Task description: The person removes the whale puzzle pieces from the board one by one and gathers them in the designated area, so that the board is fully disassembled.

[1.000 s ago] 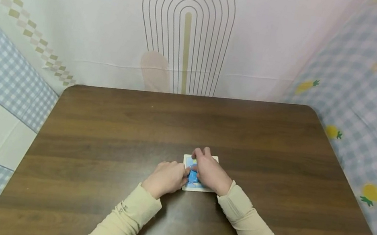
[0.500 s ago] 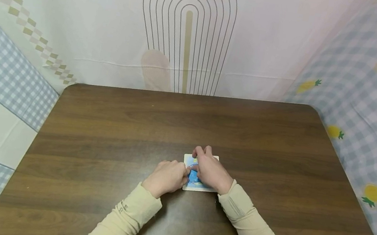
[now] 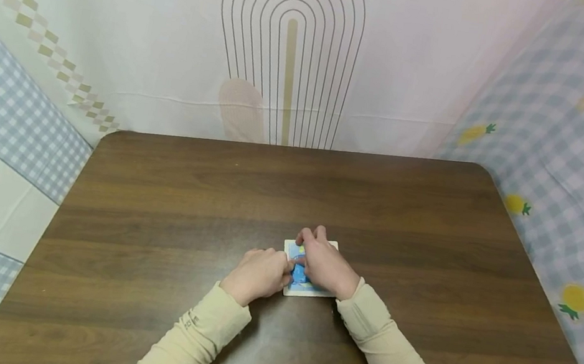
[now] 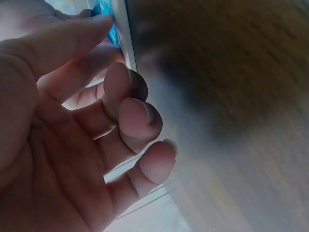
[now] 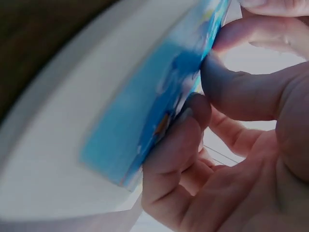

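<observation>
Reaching from left across brown wood-grain bench (image 3: 180, 209) to square, white-bordered, blue-printed board (image 3: 302, 287) with bare left hand (image 3: 257, 272), fingers (image 4: 140, 118) curled; arched over board's right side with bare right hand (image 3: 327, 266), fingertips (image 5: 215, 82) on print. Cannot tell whether clamped.

This is a cloth-lined nook, home or studio unclear: patterned hangings (image 3: 427, 70) border a wood-grain table (image 3: 183, 191).
</observation>
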Demonstrator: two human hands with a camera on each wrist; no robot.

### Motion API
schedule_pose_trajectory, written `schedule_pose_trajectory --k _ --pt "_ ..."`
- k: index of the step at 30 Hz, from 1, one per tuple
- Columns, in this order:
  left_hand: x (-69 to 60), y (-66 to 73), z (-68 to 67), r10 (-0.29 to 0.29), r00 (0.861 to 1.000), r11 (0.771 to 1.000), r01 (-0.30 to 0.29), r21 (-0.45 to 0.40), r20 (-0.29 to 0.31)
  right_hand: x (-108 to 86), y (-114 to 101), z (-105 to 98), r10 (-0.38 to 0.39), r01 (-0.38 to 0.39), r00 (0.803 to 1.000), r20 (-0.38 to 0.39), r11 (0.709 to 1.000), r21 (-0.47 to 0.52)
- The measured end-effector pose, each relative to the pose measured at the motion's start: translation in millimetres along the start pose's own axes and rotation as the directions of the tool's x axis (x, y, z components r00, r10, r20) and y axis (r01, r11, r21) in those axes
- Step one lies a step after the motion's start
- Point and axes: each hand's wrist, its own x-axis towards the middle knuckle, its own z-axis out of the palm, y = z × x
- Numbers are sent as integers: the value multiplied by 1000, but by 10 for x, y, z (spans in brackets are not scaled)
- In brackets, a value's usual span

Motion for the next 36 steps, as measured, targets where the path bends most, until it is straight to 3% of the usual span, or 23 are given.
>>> schedule_pose_trajectory --k 10,16,20,25,29,31,36 --pt "3 27 -32 -2 1000 1000 2 11 15 9 4 -26 17 -17 1000 8 999 48" --pt "-1 35 -47 0 1000 1000 0 29 19 6 -3 -15 -38 40 998 -41 999 27" --pt "-3 21 -37 -2 1000 999 2 40 15 -7 -16 12 -37 43 996 -84 996 75" --pt "-12 5 -17 -3 1000 999 2 40 18 -42 -38 27 15 12 980 -200 991 131" --pt "-23 17 -7 -19 1000 999 19 46 11 -123 15 -134 90 -30 957 -275 976 214" --pt "-24 28 -4 -38 999 998 38 59 3 -191 118 -276 137 -70 951 -277 968 239" --pt "-11 37 -11 -67 997 985 73 159 -37 -371 581 -557 261 -221 940 -219 956 191"
